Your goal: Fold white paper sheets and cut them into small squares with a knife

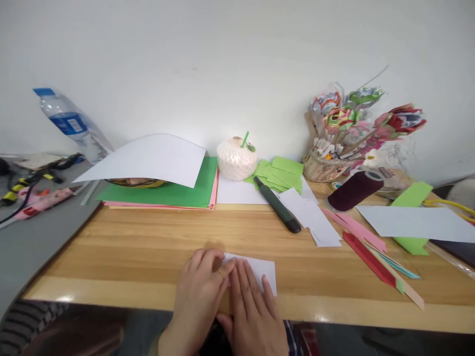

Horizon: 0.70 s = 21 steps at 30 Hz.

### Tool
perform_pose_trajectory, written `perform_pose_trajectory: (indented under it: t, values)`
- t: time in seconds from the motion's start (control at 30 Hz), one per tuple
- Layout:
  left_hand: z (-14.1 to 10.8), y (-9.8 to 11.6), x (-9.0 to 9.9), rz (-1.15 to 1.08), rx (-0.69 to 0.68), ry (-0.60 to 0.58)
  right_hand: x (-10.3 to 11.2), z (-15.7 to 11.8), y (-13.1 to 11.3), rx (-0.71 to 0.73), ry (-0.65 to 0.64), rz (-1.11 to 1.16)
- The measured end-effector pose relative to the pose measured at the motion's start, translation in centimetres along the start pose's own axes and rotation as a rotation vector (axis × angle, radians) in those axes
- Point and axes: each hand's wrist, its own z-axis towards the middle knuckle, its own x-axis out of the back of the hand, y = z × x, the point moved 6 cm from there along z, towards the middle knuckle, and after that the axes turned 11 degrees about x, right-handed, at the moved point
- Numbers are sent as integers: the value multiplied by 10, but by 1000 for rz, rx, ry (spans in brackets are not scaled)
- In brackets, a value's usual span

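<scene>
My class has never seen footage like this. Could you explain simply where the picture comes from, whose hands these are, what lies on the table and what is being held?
There is no robot here: a person works bare-handed, and a camera worn on the head looks down past both hands. The left hand and right hand press a small white sheet against the wooden table. Further back are a green sheet, a white carved coconut-like object, light green slips, a dark green tool, a dark spool and a basket of handmade-looking flowers.
</scene>
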Motion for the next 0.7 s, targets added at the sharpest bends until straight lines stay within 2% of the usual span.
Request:
perform_pose_trajectory:
  t: [0.2, 0.4, 0.47, 0.57, 0.63, 0.7]
  values:
    - [0, 2, 0, 27, 7, 4, 22, -18, 21, 37, 11, -21]
    - [-2, 4, 3, 89, -12, 5, 36, -56, 41, 84, -92, -178]
    - [-6, 13, 6, 129, -69, 47, 37, -61, 42, 63, -100, -206]
    - [-19, 41, 7, 85, -217, 116, 34, -62, 40, 26, -102, -227]
    - [-30, 60, 3, 53, -325, 113, 32, -63, 38, 3, -103, -228]
    - [-38, 70, -4, 82, -368, 82, 31, -64, 37, -13, -112, -224]
